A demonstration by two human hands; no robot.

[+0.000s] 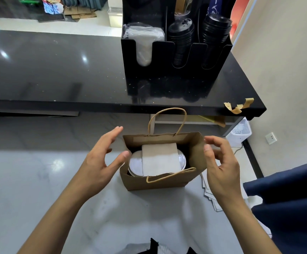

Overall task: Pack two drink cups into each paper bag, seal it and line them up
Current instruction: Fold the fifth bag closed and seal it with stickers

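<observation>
An open brown paper bag point(156, 183) with twine handles stands on the pale worktop point(39, 180). Inside it I see the white lids of drink cups point(135, 165), with a cardboard divider point(160, 159) lying across them. My left hand point(103, 160) hovers at the bag's left side, fingers spread and relaxed, thumb tip close to the bag's left rim. My right hand point(220, 162) is at the bag's right side, fingers loosely bent, thumb and fingertips near the right rim. Neither hand clearly holds anything.
A raised black counter point(57, 70) runs behind the bag. On it stands a black organizer point(176, 70) holding stacks of black lids and a plastic bag of items. Tape scraps point(238, 106) cling to the counter's right corner. Flat papers point(211, 193) lie right of the bag.
</observation>
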